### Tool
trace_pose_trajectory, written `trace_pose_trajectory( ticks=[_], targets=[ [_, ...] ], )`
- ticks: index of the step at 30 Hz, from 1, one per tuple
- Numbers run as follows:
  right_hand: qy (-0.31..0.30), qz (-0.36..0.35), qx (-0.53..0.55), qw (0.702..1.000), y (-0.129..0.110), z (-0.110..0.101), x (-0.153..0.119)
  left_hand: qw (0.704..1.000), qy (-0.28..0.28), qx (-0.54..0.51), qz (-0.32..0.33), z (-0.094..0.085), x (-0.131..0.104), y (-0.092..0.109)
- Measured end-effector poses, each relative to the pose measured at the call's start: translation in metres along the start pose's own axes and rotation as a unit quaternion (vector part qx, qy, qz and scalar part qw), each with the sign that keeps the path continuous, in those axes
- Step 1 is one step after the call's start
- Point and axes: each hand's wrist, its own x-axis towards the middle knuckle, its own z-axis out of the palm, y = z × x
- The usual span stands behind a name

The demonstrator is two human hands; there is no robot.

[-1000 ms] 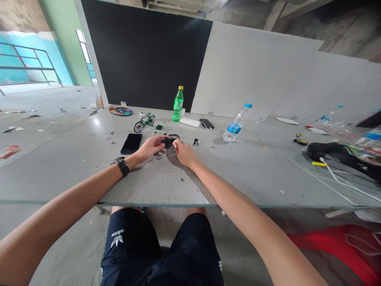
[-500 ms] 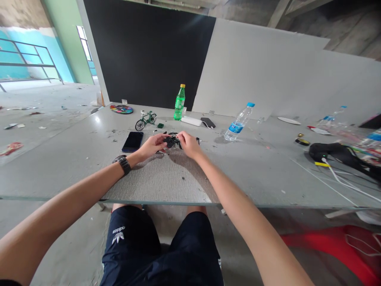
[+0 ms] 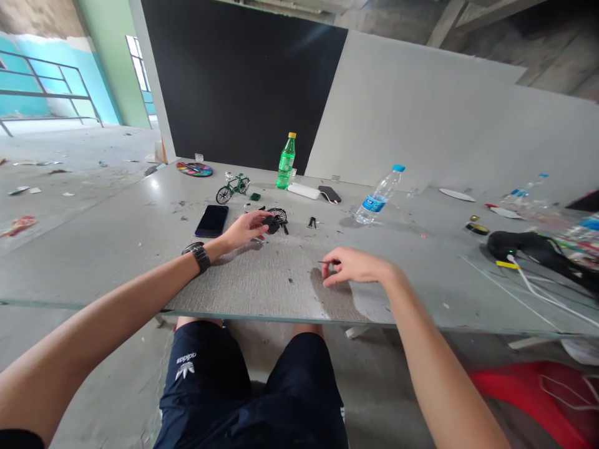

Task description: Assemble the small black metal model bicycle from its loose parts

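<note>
My left hand [image 3: 247,228] is closed around the near part of a black model bicycle [image 3: 279,216], whose spoked wheel shows beyond the fingertips. Part of the bicycle is hidden behind that hand. Above the table, to the right, my right hand [image 3: 350,266] has its fingers curled in a pinch. A thin dark stick-like piece [image 3: 322,262] pokes out from them, too small to name. A small black forked part [image 3: 312,222] lies on the table between the bicycle and the water bottle. Behind my left hand stands a green model bicycle [image 3: 233,188], with a small green piece [image 3: 255,196] beside it.
A phone [image 3: 212,221] lies left of my left hand. Along the back are a paint palette [image 3: 194,169], a green bottle [image 3: 286,162], a white bar [image 3: 304,191] and a dark device [image 3: 330,194]. A tilted water bottle [image 3: 378,196] and a black cabled object [image 3: 519,245] are rightward.
My right hand has left the black bicycle and moved right and nearer to me, with a thin dark piece in its fingers. The forked part now shows fully. My left hand stays on the bicycle.
</note>
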Motion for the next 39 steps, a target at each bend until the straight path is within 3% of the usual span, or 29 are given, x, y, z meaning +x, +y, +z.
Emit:
trace_pose_trajectory(
  ticks=[3, 6, 12, 19, 23, 29, 34, 39],
  targets=[
    [0.038, 0.012, 0.029, 0.999, 0.009, 0.017, -0.008, 1.000, 0.020, 0.003, 0.009, 0.001, 0.000, 0.001],
    [0.048, 0.000, 0.044, 0.998, 0.017, 0.021, 0.000, 0.998, 0.054, 0.008, 0.018, 0.000, 0.001, 0.002],
    [0.117, -0.008, -0.008, 0.993, 0.028, -0.004, 0.052, 0.996, 0.087, 0.009, 0.012, -0.002, 0.000, 0.004],
    [0.187, 0.024, -0.093, 0.978, 0.035, -0.037, 0.113, 0.997, 0.030, -0.068, 0.031, 0.001, -0.005, 0.017],
    [0.313, -0.017, -0.104, 0.944, 0.018, -0.046, 0.123, 0.995, 0.014, -0.096, 0.035, 0.002, -0.006, 0.021],
    [0.473, -0.158, 0.001, 0.867, -0.025, -0.019, 0.125, 0.996, 0.013, -0.088, 0.028, 0.001, -0.007, 0.020],
    [0.471, -0.224, 0.000, 0.853, -0.044, 0.008, 0.111, 0.996, 0.021, -0.078, 0.030, 0.000, -0.007, 0.020],
    [0.451, -0.232, 0.006, 0.861, -0.051, 0.015, 0.104, 0.995, 0.051, -0.081, 0.035, 0.001, -0.006, 0.022]
  ],
)
